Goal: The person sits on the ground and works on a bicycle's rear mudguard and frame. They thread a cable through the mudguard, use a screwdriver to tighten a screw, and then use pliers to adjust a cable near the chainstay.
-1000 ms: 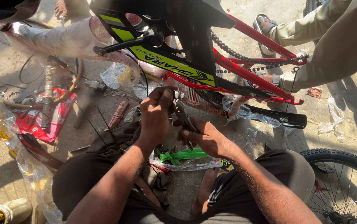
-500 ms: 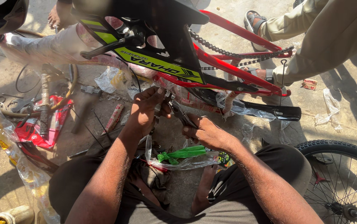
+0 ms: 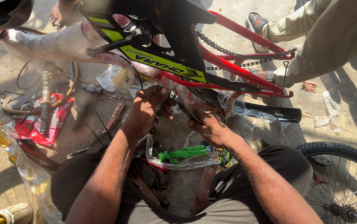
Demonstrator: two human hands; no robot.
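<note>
An upturned bicycle frame (image 3: 244, 35), red with a black and yellow-green down tube, lies across the ground in front of me. My left hand (image 3: 147, 110) is curled under the frame's lower red tube, fingers pinched on a small part that I cannot make out. Just to its right, my right hand (image 3: 209, 126) grips a dark metal tool (image 3: 186, 110) pressed up against the same spot. A bicycle chain (image 3: 224, 52) hangs along the frame above. A clear plastic bag with green pieces (image 3: 182, 155) lies between my knees.
Another person in tan trousers and sandals (image 3: 323, 33) squats at the far right beside the frame. A spoked wheel with tyre (image 3: 336, 182) lies at lower right. Red packaging (image 3: 33, 126), cables, a wrapped handlebar and plastic wrap clutter the left. A can (image 3: 8, 213) stands at bottom left.
My view has shifted slightly; both hands stay at the frame's underside, the left one moving a little up and closer to the tube, the right still on the tool.
</note>
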